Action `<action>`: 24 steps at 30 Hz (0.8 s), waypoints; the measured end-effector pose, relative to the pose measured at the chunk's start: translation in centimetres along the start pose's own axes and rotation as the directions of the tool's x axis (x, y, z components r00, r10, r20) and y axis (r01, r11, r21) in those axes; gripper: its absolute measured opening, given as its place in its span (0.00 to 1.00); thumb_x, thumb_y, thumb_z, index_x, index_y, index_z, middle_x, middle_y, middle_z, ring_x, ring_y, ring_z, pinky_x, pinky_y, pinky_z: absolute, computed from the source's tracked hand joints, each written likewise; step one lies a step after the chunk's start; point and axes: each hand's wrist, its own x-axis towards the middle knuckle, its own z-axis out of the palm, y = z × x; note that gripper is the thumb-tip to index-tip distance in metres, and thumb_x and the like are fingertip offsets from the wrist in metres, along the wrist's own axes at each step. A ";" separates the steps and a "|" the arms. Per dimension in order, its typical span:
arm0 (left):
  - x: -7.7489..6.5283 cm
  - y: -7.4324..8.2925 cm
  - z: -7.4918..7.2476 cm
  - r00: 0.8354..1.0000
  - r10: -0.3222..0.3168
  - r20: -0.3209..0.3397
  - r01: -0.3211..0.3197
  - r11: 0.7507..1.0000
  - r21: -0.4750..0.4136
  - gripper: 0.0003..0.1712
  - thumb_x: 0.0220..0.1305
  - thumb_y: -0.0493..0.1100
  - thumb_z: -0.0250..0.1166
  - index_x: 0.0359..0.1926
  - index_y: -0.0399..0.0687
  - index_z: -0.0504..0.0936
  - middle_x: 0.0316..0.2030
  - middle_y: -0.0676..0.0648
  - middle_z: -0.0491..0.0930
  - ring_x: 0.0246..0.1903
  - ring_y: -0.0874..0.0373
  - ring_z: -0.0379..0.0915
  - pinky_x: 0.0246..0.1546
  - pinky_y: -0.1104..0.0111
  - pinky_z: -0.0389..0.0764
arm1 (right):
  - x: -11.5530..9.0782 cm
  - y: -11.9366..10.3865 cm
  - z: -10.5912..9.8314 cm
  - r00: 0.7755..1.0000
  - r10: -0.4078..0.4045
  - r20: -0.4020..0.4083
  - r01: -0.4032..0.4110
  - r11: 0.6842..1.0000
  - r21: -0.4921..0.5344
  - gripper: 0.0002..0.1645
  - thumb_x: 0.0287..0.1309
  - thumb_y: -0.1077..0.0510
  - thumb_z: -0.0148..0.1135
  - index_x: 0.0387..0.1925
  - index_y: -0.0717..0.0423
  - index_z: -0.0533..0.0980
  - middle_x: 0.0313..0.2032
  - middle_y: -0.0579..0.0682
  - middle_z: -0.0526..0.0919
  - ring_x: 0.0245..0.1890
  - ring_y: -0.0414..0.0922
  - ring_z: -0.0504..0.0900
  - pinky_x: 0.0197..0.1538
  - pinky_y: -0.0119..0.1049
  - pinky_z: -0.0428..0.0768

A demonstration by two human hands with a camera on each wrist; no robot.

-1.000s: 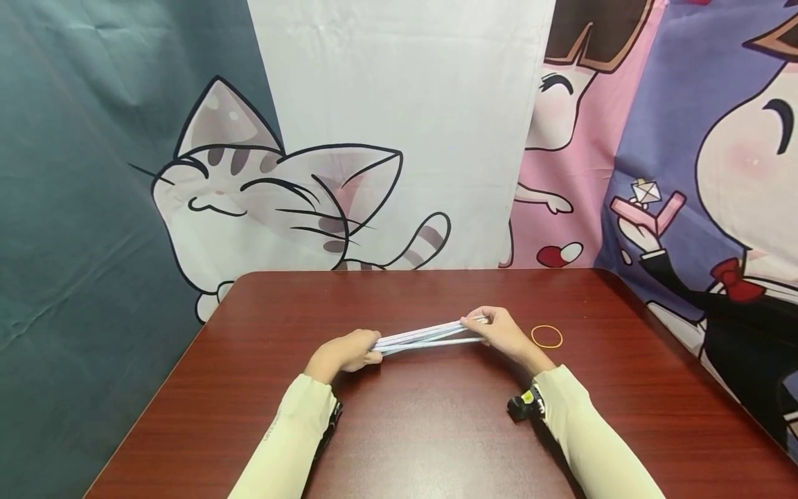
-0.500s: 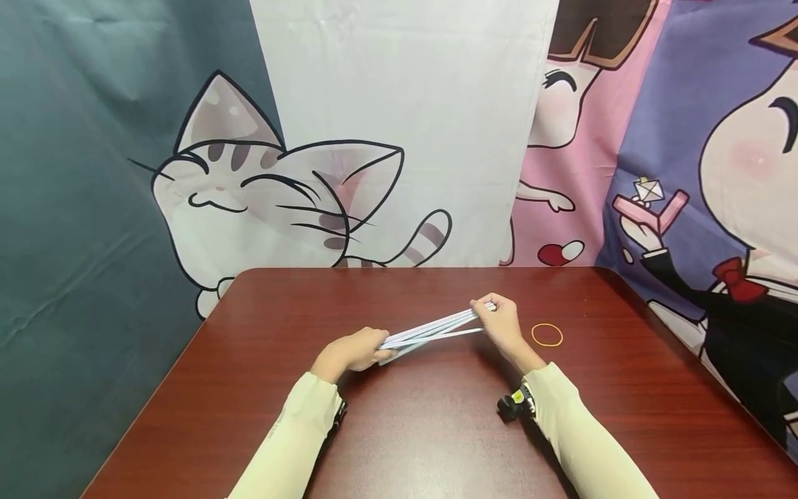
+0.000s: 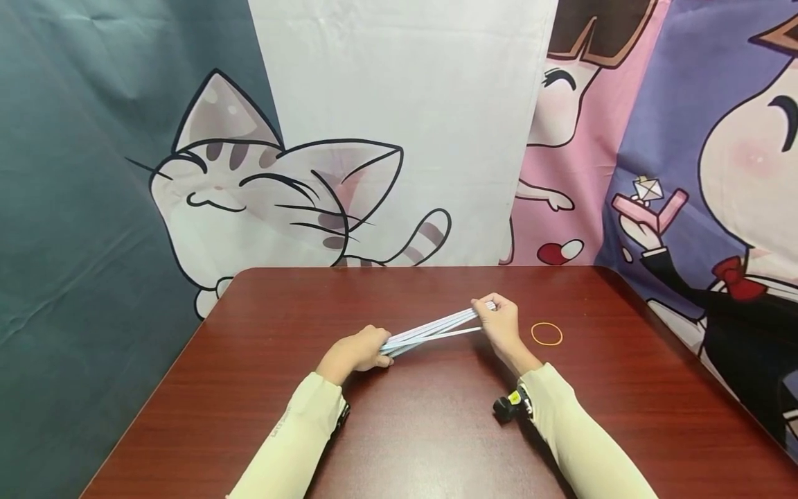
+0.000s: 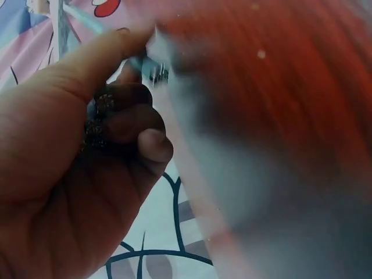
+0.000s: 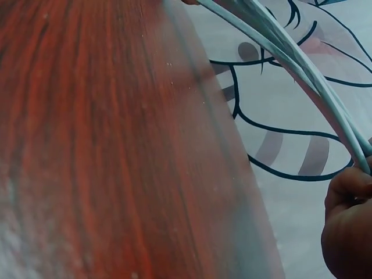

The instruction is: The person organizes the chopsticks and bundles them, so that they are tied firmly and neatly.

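Observation:
A bundle of thin, pale blue-white strands (image 3: pixel 430 330) stretches between both hands above the table, its right end higher in the head view. My left hand (image 3: pixel 358 350) grips the left end with curled fingers. At the other end my right hand (image 3: pixel 501 326) pinches the bundle between thumb and fingers. One strand runs apart from the others, lower down toward the right palm. In the right wrist view the strands (image 5: pixel 302 75) bow slightly, and only part of the right hand (image 5: pixel 349 226) shows. The left wrist view is dim; the left hand's fingers (image 4: pixel 125 116) are curled.
An orange-yellow rubber band (image 3: pixel 547 344) lies on the table to the right of the right hand. The reddish-brown wooden table (image 3: pixel 411 430) reaches back to a cartoon-printed cloth backdrop (image 3: pixel 424 104). A dark device (image 3: pixel 506 409) is worn at the right wrist.
The right hand has risen and moved slightly away, so the bundle slants more. The left hand has shifted a little to the right. Over the last half second both have barely moved.

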 end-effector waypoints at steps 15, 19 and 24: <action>-1.2 0.0 -3.2 0.962 0.162 -0.220 -0.185 0.979 -0.087 0.06 0.59 0.38 0.59 0.38 0.47 0.74 0.23 0.55 0.71 0.24 0.62 0.67 0.30 0.68 0.71 | 0.2 -2.0 0.0 0.974 -0.131 -0.185 0.143 0.988 0.055 0.23 0.55 0.70 0.61 0.09 0.54 0.65 0.12 0.39 0.72 0.11 0.31 0.63 0.15 0.24 0.58; -1.5 -0.2 -3.8 0.962 0.145 -0.231 -0.186 0.968 -0.168 0.07 0.58 0.37 0.60 0.39 0.47 0.77 0.24 0.56 0.73 0.25 0.62 0.68 0.31 0.68 0.71 | -0.6 -3.4 -0.6 0.975 -0.201 -0.091 0.201 0.980 -0.004 0.18 0.58 0.70 0.59 0.14 0.67 0.70 0.16 0.38 0.77 0.15 0.30 0.70 0.17 0.24 0.64; -2.3 -0.9 -4.5 0.970 0.110 -0.216 -0.174 0.936 -0.305 0.05 0.59 0.35 0.62 0.37 0.46 0.78 0.23 0.54 0.73 0.20 0.63 0.65 0.24 0.69 0.69 | -2.8 -6.0 -1.5 0.934 -0.339 0.113 0.351 0.928 -0.122 0.13 0.60 0.67 0.63 0.20 0.69 0.80 0.15 0.40 0.76 0.19 0.31 0.71 0.23 0.26 0.68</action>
